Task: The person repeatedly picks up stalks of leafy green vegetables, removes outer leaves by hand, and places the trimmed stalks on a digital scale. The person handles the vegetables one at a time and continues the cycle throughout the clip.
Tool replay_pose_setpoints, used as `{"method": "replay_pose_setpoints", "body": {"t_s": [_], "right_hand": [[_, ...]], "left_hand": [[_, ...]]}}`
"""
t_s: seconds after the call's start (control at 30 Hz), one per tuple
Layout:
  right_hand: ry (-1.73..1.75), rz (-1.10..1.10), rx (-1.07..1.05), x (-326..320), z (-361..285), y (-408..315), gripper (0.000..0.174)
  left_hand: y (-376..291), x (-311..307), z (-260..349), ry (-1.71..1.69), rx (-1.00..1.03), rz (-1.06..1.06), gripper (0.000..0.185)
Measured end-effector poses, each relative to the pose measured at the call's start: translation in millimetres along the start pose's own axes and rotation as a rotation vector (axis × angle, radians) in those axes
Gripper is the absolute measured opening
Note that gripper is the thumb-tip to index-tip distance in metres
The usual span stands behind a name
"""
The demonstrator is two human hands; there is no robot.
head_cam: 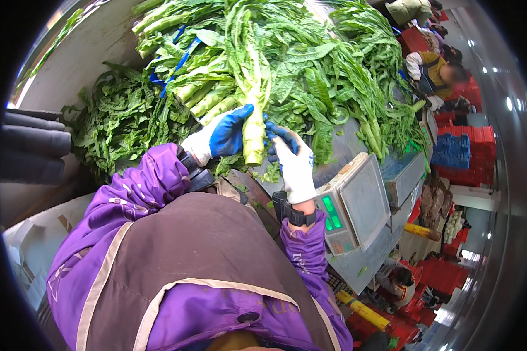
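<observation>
A stalk of celtuce (stem lettuce) (254, 127) stands out in front of me, its pale cut end towards me and its leaves pointing away. My left hand (229, 131), in a white glove with a blue coated palm, holds the stem from the left. My right hand (290, 151), gloved alike, is at the stem's right side with curled fingers; whether it grips the stem cannot be told. Beyond lie more celtuce stalks (211, 103), with blue ties (181, 63) among them. Loose leaves (127, 118) are heaped at the left.
A digital scale (364, 199) with a green display is beside my right forearm. Past it are a metal tray (404, 180) and more leafy celtuce (371, 127). A pale wall (83, 57) bounds the left. Other people (439, 74) work at the right near red crates (478, 162).
</observation>
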State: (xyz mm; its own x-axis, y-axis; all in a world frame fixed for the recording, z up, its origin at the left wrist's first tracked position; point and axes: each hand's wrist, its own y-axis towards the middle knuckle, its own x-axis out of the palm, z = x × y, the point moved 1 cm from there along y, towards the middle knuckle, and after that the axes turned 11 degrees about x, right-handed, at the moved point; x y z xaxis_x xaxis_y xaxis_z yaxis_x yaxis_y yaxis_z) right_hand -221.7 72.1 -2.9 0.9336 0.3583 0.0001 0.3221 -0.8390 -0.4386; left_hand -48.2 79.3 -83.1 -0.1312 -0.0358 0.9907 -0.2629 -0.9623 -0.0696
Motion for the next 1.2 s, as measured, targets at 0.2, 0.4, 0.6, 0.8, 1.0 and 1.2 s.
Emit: {"method": "replay_pose_setpoints", "body": {"t_s": [0.2,0.4,0.6,0.8,1.0,1.2], "right_hand": [[-0.446,0.046,-0.164,8.2,-3.7,25.3,0.019],[-0.231,-0.243,0.08,-49.6,-11.3,2.4,0.042],[-0.058,-0.228,0.262,-38.4,24.2,22.1,0.056],[0.721,-0.532,0.484,-46.9,14.3,25.2,0.053],[0.932,-0.645,0.559,-47.9,1.2,29.7,0.058],[0.997,-0.697,0.553,-58.8,-0.9,31.5,0.057]], "left_hand": [[3.3,-13.0,-6.5,-0.042,-0.083,-0.038,0.048],[4.0,-4.3,-6.1,1.036,0.006,0.395,0.042],[4.4,23.4,-9.2,0.993,0.045,0.33,0.041],[6.1,24.0,-5.5,1.071,0.142,0.255,0.032],[9.7,31.2,-7.8,1.055,0.205,0.171,0.031],[17.4,40.3,-14.3,0.984,0.213,0.148,0.03]]}}
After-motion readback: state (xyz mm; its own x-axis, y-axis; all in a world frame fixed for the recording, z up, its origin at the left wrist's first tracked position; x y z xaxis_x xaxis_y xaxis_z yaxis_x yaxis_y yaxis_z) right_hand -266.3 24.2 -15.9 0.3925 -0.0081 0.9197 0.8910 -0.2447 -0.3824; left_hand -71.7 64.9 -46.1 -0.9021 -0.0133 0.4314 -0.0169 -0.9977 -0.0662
